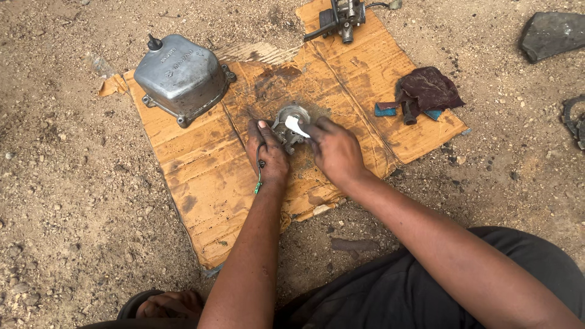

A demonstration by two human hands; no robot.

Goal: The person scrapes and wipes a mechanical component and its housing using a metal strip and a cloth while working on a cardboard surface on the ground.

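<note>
I see both hands on a small round metal part (290, 125) sitting mid-cardboard (201, 176). Left hand (267, 155) is clamped on its left side, fingers wrapped against the housing, thumb up by the rim. A thin dark wire with a green end (258, 180) runs down over the back of that hand to the wrist. Right hand (334, 151) comes in from the right, fingers pinched narrow on a small white piece (297, 126) laid across the part's face. It could be a scraper or a scrap of gasket; I can't resolve it from here.

The cardboard lies flat on sandy, stony ground (67, 207), oil-stained around the part. A grey metal cover (180, 78) with a black cap sits on its upper left corner, well apart from the hands. A carburettor-like assembly (341, 18) rests at the top edge. A dark red rag (428, 90) lies at right with blue bits and a short dark cylinder tucked against it. A dark slab (551, 33) lies off the cardboard at top right. The person is seated, dark trousers (402, 292) and one foot (166, 303) at the bottom of frame.
</note>
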